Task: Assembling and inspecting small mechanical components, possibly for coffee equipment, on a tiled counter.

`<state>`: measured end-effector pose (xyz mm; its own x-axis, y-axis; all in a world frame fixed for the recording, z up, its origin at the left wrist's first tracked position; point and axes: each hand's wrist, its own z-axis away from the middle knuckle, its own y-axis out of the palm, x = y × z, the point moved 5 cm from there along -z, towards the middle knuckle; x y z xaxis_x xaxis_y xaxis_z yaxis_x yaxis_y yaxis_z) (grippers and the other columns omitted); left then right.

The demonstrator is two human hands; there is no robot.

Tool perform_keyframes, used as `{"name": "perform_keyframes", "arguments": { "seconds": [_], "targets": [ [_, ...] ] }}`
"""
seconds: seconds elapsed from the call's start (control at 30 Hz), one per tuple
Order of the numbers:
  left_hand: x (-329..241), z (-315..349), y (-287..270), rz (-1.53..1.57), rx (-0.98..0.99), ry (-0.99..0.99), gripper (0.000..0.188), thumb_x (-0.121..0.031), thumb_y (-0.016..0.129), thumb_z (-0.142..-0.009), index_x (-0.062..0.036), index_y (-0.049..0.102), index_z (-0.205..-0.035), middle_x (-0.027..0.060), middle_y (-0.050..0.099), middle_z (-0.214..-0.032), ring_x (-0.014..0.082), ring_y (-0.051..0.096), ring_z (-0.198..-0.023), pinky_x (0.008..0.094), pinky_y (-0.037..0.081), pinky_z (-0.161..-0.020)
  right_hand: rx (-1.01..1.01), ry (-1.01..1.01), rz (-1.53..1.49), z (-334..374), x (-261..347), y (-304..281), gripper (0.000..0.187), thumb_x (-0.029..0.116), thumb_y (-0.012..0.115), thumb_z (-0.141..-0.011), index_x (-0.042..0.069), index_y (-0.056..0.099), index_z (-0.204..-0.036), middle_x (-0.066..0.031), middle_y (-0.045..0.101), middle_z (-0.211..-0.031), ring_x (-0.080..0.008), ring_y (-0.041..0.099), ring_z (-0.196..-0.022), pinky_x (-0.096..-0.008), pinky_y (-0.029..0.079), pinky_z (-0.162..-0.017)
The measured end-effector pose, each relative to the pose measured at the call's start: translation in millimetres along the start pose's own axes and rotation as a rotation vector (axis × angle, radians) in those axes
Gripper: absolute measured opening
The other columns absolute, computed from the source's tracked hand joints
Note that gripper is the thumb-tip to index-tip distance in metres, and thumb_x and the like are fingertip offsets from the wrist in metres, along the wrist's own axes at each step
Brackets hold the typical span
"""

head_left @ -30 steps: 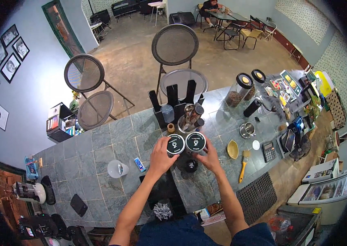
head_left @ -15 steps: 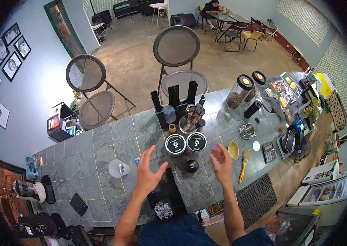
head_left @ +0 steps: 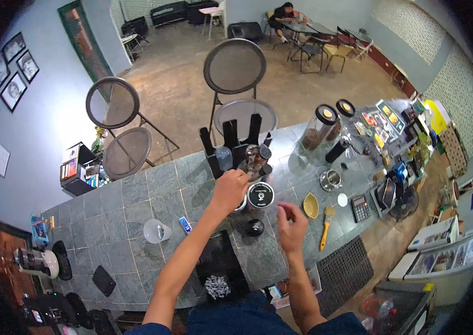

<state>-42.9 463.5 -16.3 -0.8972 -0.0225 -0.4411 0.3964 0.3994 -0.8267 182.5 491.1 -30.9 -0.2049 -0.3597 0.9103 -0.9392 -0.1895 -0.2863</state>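
My left hand (head_left: 232, 191) reaches over two round jars with black lids, its fingers bent together in front of a metal cup of bar tools (head_left: 257, 162). Whatever its fingertips grip is hidden; the small brown cylinder that stood there is out of sight behind it. The left jar (head_left: 241, 206) is mostly covered by that hand, while the right jar (head_left: 261, 195) shows its lid. Beside it, my right hand (head_left: 292, 226) hovers with loosely curled fingers and nothing in it. A black ball-shaped knob (head_left: 255, 227) sits between my arms on the tiled counter.
A black stand (head_left: 231, 139) rises behind the jars. To the left are a frosted cup (head_left: 156, 230) and a phone (head_left: 104, 280). Rightward lie a yellow leaf-shaped dish (head_left: 311, 206), a brush (head_left: 326, 228), a steel cup (head_left: 330, 180) and a calculator (head_left: 361, 207). A black mat (head_left: 222, 262) lies before me.
My left hand has moved up and right over the left jar, its fingers closing by the tool cup. My right hand has shifted slightly left and lower, its fingers curling more.
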Motion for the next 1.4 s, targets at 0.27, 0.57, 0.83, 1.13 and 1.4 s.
{"name": "perform_keyframes", "arguments": {
  "seconds": [0.27, 0.57, 0.83, 1.13, 1.4],
  "targets": [
    [-151.2, 139.8, -149.5, 0.55, -0.029, -0.102, 0.013, -0.002, 0.086, -0.081, -0.0052, 0.079, -0.092, 0.0116, 0.072, -0.082, 0.0259, 0.069, -0.075, 0.0359, 0.054, -0.067, -0.264, 0.563, -0.133, 123.6, -65.9, -150.3, 0.024, 0.019, 0.068, -0.105, 0.003, 0.069, -0.086, -0.0005, 0.063, -0.066, -0.006, 0.055, -0.055, -0.0231, 0.042, -0.05],
    [-207.1, 283.2, -36.0, 1.18, 0.947, -0.038, 0.007, -0.007, 0.077, -0.094, 0.0, 0.078, -0.093, 0.0114, 0.074, -0.087, 0.0226, 0.071, -0.08, 0.0354, 0.056, -0.073, -0.621, 1.011, -0.233, 426.1, -234.8, -129.1, 0.029, 0.021, 0.057, -0.108, 0.0, 0.076, -0.099, -0.0028, 0.068, -0.074, -0.0135, 0.064, -0.058, -0.0255, 0.05, -0.056],
    [-178.3, 392.1, 62.1, 0.964, 1.083, -0.314, 0.017, -0.016, 0.072, -0.099, -0.0005, 0.077, -0.105, 0.011, 0.074, -0.097, 0.0202, 0.07, -0.086, 0.0338, 0.054, -0.075, -0.068, 1.018, 0.454, 494.2, -346.9, -73.8, 0.028, 0.025, 0.074, -0.092, -0.002, 0.077, -0.099, -0.0203, 0.075, -0.083, -0.0324, 0.075, -0.07, -0.048, 0.058, -0.071],
    [-129.4, 451.4, 100.8, 0.828, 1.116, -0.502, 0.019, -0.017, 0.073, -0.099, -0.0053, 0.076, -0.113, 0.0079, 0.074, -0.105, 0.0177, 0.071, -0.091, 0.031, 0.056, -0.076, 0.091, 0.839, 1.046, 508.9, -435.5, -24.2, 0.083, 0.041, 0.083, -0.081, 0.004, 0.05, -0.147, -0.0286, 0.054, -0.137, -0.0479, 0.059, -0.118, -0.0578, 0.056, -0.086],
    [-134.1, 442.1, 117.1, 0.822, 1.098, -0.484, 0.02, -0.017, 0.075, -0.098, -0.0055, 0.076, -0.114, 0.0075, 0.074, -0.104, 0.0167, 0.07, -0.089, 0.0311, 0.056, -0.077, -0.129, 0.947, 0.791, 492.6, -418.4, -35.1, 0.09, 0.036, 0.083, -0.078, -0.006, 0.043, -0.147, -0.0273, 0.06, -0.123, -0.0482, 0.062, -0.111, -0.0547, 0.055, -0.087]
  ]
}}
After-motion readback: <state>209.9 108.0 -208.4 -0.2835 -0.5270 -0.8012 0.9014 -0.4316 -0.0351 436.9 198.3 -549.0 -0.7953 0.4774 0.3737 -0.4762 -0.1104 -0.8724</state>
